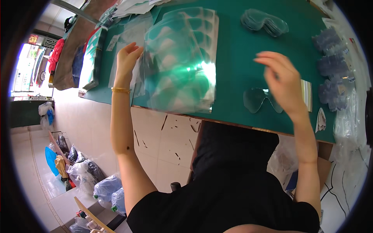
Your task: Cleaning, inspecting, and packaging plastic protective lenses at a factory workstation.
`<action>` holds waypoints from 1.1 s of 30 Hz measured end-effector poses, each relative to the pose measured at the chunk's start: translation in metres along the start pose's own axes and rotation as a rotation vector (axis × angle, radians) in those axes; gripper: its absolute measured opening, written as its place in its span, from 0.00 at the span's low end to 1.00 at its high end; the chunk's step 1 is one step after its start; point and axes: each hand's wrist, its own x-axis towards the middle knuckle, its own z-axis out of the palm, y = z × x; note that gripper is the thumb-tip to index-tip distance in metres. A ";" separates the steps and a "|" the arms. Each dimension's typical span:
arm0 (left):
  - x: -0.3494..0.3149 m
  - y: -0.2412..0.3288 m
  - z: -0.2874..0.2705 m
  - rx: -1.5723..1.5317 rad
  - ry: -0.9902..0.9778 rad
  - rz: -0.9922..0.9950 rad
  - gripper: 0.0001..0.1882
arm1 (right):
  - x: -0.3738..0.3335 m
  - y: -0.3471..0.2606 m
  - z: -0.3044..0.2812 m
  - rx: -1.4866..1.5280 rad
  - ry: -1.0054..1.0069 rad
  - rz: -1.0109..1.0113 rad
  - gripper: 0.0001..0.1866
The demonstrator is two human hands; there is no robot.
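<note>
My left hand (129,60), a yellow beaded bracelet at its wrist, is at the left edge of a clear plastic sheet (167,89) with rounded lens-shaped outlines. Its fingers are curled in at that edge. The sheet is blurred and lies over a stack of similar sheets (210,50) on the green table. My right hand (281,79) hovers with its fingers stretched out and nothing between them. Below and beside it lies a clear goggle-shaped lens (254,101), partly covered by the hand. A pile of such lenses (264,22) rests at the far right.
Bundles of clear bluish plastic pieces (332,66) line the green table's (233,77) right edge. A small white cloth (321,120) sits near the front right corner. At the left stands a stack of shiny sheets (93,58). Filled plastic bags (108,188) lie on the floor.
</note>
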 end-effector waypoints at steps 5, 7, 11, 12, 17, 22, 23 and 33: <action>0.032 0.012 0.024 0.333 -0.049 0.112 0.38 | 0.065 -0.013 0.114 0.096 -0.254 -0.269 0.22; 0.038 0.009 0.029 0.277 -0.028 0.083 0.38 | 0.080 -0.025 0.147 0.060 -0.328 -0.262 0.33; 0.042 0.002 0.030 0.001 -0.046 -0.013 0.34 | 0.094 -0.031 0.185 -0.165 -0.286 -0.144 0.45; 0.039 0.000 0.025 -0.033 -0.141 -0.072 0.33 | 0.095 -0.030 0.188 -0.185 -0.293 -0.106 0.47; 0.028 0.013 0.016 -0.268 -0.224 -0.213 0.29 | 0.097 -0.018 0.196 -0.070 -0.235 -0.183 0.34; 0.026 0.020 0.015 -0.211 -0.151 -0.109 0.27 | 0.093 -0.021 0.196 -0.059 -0.088 -0.312 0.20; 0.025 0.022 0.016 -0.208 -0.117 -0.069 0.27 | 0.093 -0.022 0.194 -0.076 -0.065 -0.330 0.20; -0.006 0.086 0.015 -0.590 -0.260 -0.070 0.13 | 0.135 -0.040 0.134 0.129 0.119 -0.284 0.21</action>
